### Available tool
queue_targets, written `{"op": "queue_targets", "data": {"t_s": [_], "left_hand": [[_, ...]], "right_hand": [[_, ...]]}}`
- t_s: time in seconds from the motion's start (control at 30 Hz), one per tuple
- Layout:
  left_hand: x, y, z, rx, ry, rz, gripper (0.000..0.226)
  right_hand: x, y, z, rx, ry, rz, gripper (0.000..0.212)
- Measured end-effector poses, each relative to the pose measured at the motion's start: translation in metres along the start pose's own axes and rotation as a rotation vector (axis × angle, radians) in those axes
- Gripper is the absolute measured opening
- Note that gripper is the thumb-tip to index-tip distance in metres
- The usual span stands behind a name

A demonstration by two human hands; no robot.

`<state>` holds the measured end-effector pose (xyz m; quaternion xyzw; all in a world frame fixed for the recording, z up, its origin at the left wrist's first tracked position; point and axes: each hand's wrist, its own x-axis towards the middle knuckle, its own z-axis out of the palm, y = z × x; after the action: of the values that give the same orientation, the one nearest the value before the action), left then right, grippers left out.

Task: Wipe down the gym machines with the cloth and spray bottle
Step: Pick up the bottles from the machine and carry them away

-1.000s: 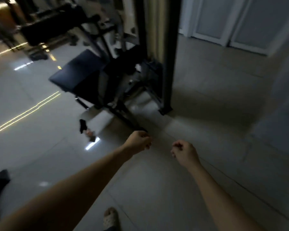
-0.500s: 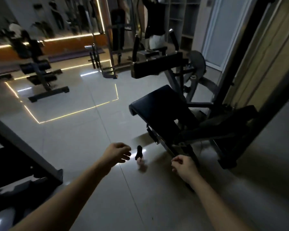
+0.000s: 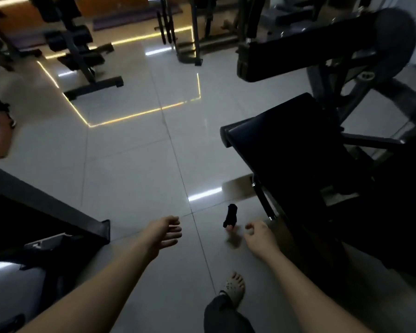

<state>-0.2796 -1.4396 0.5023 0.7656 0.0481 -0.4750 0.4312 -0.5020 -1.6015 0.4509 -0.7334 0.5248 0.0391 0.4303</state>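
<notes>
A spray bottle (image 3: 230,219) with a black trigger head and a clear body stands on the tiled floor, just left of my right hand (image 3: 259,237). That hand hovers close to it with loosely curled fingers and holds nothing. My left hand (image 3: 165,233) is stretched forward over the floor, fingers relaxed and spread, empty. A gym machine with a dark padded seat (image 3: 286,152) and a padded roller arm (image 3: 322,42) stands to the right of the bottle. No cloth is in view.
A dark machine frame (image 3: 46,212) crosses the left foreground. Other benches (image 3: 82,58) and a rack (image 3: 192,32) stand at the back. Glowing light strips reflect on the tile floor (image 3: 135,164). My foot in a sandal (image 3: 233,288) is near the bottom centre.
The view has swung left and closer to the padded machine. My left hand has opened its fingers; my right hand has come nearer the spray bottle.
</notes>
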Motion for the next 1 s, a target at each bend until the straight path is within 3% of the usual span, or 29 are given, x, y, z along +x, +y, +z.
{"op": "queue_targets", "data": {"t_s": [0.17,0.4,0.53,0.67,0.8,0.9,1.0], "left_hand": [[0.125,0.024,0.054,0.22,-0.074,0.008,0.009],[0.337,-0.022,0.16,0.543,-0.122,0.039,0.028],[0.444,-0.064,0.216,0.801,-0.173,0.094,0.05],[0.519,-0.106,0.26,0.855,-0.178,0.118,0.058],[0.565,-0.135,0.294,0.693,-0.246,0.021,0.043],[0.581,-0.144,0.301,0.869,-0.247,0.151,0.027],[0.577,-0.143,0.288,1.022,-0.25,0.244,0.023]], "right_hand": [[0.121,0.01,0.033,-0.15,-0.147,0.019,0.032],[0.305,0.069,0.13,-0.098,-0.236,0.14,0.028],[0.395,0.121,0.195,0.081,-0.222,0.252,0.043],[0.45,0.155,0.239,0.192,-0.211,0.35,0.063],[0.483,0.186,0.271,0.45,-0.212,0.433,0.055],[0.485,0.201,0.286,0.656,-0.163,0.512,0.044],[0.47,0.202,0.285,0.757,-0.166,0.543,0.048]]}}
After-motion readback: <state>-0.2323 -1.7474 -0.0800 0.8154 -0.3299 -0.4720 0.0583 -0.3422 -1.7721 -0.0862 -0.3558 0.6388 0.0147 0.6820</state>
